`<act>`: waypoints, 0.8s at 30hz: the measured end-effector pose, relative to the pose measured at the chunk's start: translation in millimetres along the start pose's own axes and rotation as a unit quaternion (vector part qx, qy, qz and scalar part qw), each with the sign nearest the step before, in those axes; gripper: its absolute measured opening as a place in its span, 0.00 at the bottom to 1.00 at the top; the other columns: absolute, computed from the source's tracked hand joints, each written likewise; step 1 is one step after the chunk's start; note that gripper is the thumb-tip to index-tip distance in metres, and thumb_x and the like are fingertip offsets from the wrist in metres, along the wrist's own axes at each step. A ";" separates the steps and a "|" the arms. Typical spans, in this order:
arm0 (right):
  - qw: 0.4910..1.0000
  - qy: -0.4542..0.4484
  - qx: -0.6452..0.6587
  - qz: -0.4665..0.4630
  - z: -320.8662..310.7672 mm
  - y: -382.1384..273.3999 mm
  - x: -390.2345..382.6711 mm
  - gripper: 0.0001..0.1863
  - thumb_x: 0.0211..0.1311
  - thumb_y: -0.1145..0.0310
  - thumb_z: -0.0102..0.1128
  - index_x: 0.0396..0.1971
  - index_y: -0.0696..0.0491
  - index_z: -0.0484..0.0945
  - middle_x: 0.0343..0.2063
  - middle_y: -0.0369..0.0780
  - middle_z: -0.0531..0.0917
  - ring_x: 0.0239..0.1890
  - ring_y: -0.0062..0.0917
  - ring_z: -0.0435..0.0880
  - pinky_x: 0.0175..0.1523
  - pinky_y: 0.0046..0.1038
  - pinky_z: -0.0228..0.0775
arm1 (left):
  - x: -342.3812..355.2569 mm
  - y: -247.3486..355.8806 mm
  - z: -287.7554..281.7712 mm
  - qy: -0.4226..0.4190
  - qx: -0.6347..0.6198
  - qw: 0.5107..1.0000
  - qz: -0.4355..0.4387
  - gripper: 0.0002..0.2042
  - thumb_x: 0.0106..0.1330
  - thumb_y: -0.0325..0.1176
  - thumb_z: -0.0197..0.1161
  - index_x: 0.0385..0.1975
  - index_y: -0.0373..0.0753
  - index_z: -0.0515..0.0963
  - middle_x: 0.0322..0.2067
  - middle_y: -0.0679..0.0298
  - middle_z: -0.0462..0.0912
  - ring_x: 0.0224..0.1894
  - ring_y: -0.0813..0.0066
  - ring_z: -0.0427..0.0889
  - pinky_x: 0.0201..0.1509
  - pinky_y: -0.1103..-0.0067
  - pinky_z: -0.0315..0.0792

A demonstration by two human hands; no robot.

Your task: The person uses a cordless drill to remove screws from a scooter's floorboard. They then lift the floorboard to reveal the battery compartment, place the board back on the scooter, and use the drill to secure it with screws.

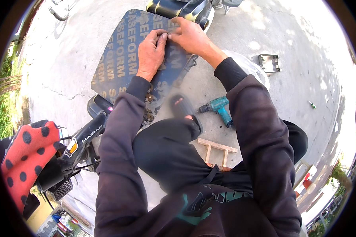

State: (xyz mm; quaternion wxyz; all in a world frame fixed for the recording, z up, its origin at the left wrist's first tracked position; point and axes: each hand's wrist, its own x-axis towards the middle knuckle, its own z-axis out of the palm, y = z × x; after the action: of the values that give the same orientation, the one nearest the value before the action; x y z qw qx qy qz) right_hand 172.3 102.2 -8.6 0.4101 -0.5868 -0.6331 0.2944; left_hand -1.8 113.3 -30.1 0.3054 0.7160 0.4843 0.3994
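Observation:
My left hand (152, 53) rests over a dark blue board (114, 59) printed with repeated pale lettering, its thumb and fingers pinched near the board's upper right part. My right hand (188, 37) is just beside it, fingertips bent together close to the left thumb. Whatever sits between the fingertips is too small or hidden to make out. The board lies on a black scooter part (97, 104), and its lower edge looks worn. Below the board, a teal cordless drill (219, 106) lies on the concrete by my sandalled foot (180, 106).
A black and yellow vehicle body (178, 10) is beyond the board. Rightward are a metal box (269, 63), clear plastic (261, 77) and a small green tool (311, 104). A wooden frame (217, 146) lies between my legs. Handlebars (83, 138) with red dotted fabric (27, 158) stand at left.

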 end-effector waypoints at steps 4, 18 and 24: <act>0.968 0.199 0.108 0.108 -22.0 -15.0 -75.4 0.26 0.69 0.65 0.63 0.62 0.61 0.71 0.41 0.45 0.90 0.40 0.31 0.89 0.52 0.31 0.78 | 0.4 3.7 -5.8 -0.012 -0.012 1.000 -0.015 0.07 0.78 0.31 0.56 0.47 0.38 0.80 0.38 0.66 0.90 0.37 0.78 0.84 0.44 0.80 0.76; 0.869 -0.122 -0.211 0.431 41.4 233.2 -373.7 0.30 0.47 0.68 0.76 0.51 0.58 0.72 0.54 0.50 0.78 0.62 0.45 0.75 0.61 0.44 0.72 | -1.6 0.9 -3.0 -0.036 -0.060 0.996 -0.049 0.07 0.78 0.29 0.56 0.49 0.33 0.73 0.41 0.62 0.90 0.46 0.82 0.83 0.55 0.82 0.74; 0.877 -0.187 -0.106 0.430 39.0 270.4 -369.6 0.27 0.42 0.66 0.77 0.43 0.62 0.78 0.42 0.54 0.85 0.45 0.47 0.86 0.51 0.42 0.79 | 2.3 -5.5 2.1 -0.042 -0.039 0.998 -0.027 0.09 0.79 0.32 0.57 0.48 0.32 0.73 0.43 0.62 0.90 0.46 0.82 0.83 0.55 0.82 0.73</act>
State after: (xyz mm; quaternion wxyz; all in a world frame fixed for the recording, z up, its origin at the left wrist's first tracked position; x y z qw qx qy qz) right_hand 265.0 -220.1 -323.0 0.0524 -0.7754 -0.4109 0.4766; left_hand -2.0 117.2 -35.0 0.3643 0.7061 0.4744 0.3791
